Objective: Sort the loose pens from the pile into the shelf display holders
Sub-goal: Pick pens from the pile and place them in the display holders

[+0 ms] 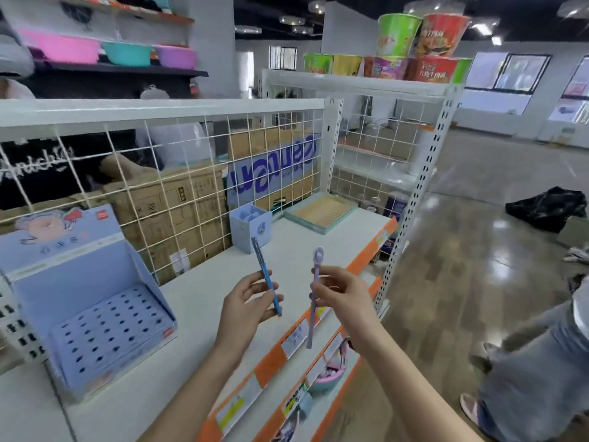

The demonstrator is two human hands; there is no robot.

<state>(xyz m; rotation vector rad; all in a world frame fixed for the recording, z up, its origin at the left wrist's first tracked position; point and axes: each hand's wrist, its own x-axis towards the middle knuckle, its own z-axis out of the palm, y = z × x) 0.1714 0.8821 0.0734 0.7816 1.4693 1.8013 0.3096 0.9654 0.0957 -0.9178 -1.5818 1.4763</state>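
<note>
Head view: left hand (247, 309) pinches blue pen (267, 277), right hand (342, 295) purple pen (314, 301).

The blue pen (266, 275) and lilac pen (314, 301) are looking like smooth plastic. The tiered holder (92, 301) is showing matt printed card. The shelf (302, 247) is presenting smooth white-painted metal, and the floor (471, 250) is gleaming glossily.

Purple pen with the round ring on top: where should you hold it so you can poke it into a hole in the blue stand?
Probably mid-barrel, as the right hand already pinches the purple pen. It hangs near upright, ring up, lower end free. Come down from above onto the holed display stand.
</note>
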